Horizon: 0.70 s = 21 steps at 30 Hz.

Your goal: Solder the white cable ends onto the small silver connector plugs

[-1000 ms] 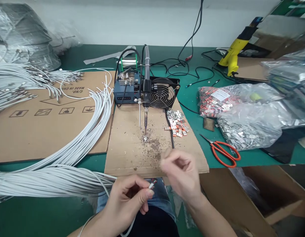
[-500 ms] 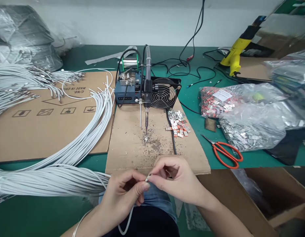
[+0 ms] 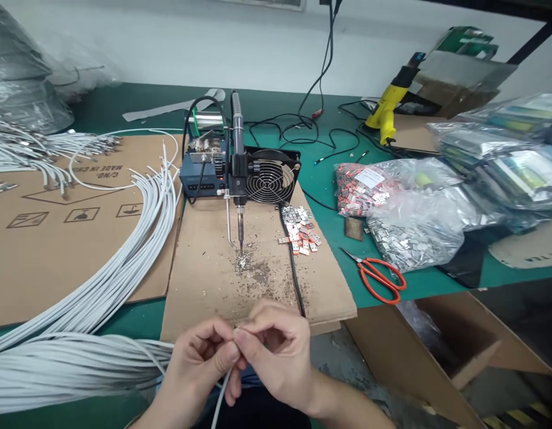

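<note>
My left hand (image 3: 202, 354) is closed in a pinch on a light grey cable (image 3: 220, 398), whose free length hangs below the fingers. Thumb and forefinger of my right hand (image 3: 278, 351) pinch the same cable's tip, touching my left fingertips. The tip itself is mostly covered by the fingers. Beyond both hands, a soldering iron (image 3: 240, 229) is held upright in a stand, its point over a spot of solder (image 3: 243, 262) on the cardboard sheet (image 3: 190, 298). Small metal USB connectors (image 3: 303, 241), some with orange parts, lie in a pile to the right of the iron.
Bundles of grey cables (image 3: 124, 280) spread along the left. A blue soldering station (image 3: 204, 179) and a fan (image 3: 270, 179) stand behind the iron. Orange-handled scissors (image 3: 380, 277), bags of connectors (image 3: 414, 238) and a yellow heat gun (image 3: 387, 110) lie on the right. An open carton (image 3: 418, 351) sits below the table edge.
The view has turned right, so the bench appears shifted left. My right hand has closed in against my left fingertips, covering the cable tip that showed before.
</note>
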### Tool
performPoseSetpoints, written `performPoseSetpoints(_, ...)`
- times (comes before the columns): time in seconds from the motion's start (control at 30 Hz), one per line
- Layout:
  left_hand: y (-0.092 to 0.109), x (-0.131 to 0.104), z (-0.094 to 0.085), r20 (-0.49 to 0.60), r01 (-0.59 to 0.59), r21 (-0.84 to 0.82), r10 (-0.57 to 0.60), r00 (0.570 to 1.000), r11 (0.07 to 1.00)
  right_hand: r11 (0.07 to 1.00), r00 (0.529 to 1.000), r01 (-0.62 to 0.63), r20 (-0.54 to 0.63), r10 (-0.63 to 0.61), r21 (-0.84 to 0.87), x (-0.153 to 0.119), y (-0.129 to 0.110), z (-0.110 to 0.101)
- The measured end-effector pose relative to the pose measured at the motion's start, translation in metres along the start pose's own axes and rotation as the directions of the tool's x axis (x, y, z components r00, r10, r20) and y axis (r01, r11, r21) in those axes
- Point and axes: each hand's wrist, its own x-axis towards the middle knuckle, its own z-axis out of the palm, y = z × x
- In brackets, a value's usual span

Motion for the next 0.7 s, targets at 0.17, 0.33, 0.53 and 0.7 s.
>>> performPoseSetpoints(0.17,0.025,0.004,-0.021,0.000,0.065,0.255,-0.067,0.998,0.965,0.746,0.972,0.196,0.227,-0.062,-0.636,0.041,-0.012,-0.067)
performPoseSetpoints(0.33,0.048,0.029,-0.043,0.030,0.059,0.564,-0.092,0.995,0.823,0.090,0.908,0.360,0.371,0.192,-0.929,0.096,-0.003,-0.101)
performPoseSetpoints(0.53,0.065,0.065,-0.043,0.173,-0.046,0.725,-0.117,0.978,0.687,-0.047,0.828,0.483,0.439,0.349,-0.874,0.120,0.004,-0.083)
performPoseSetpoints(0.7,0.071,0.086,-0.035,0.206,-0.085,0.719,-0.095,0.974,0.690,-0.042,0.771,0.550,0.488,0.409,-0.834,0.123,-0.003,-0.082)
